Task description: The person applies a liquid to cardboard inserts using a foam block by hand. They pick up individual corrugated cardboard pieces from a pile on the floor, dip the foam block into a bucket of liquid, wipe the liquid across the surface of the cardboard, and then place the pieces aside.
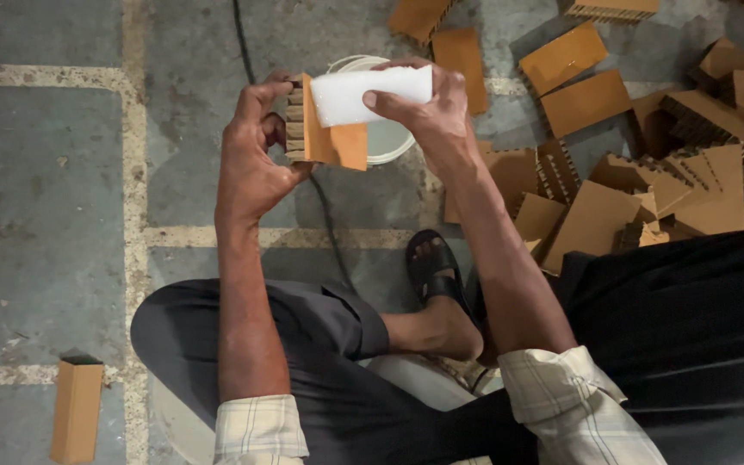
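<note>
Step in hand looks like fitting: left hand (256, 159) holds a cardboard block (325, 129) upright, grip closed around its layered edge. Right hand (428, 108) pinches a white foam strip (370, 93) from above, laid against the block's top face. Foam sits just right of the left grip, touching the block. Whether it is glued already, cannot tell. Next move calls for pressing it square. White bucket (389, 142) below; cardboard pile (647, 172) on the floor, right.

We see dim, cool, even light with soft shadows on the concrete floor (45, 189). The white foam strip (370, 93) near twelve o'clock looks brightest. Toward four o'clock dark cloth loses detail; edges stay slightly soft.
</note>
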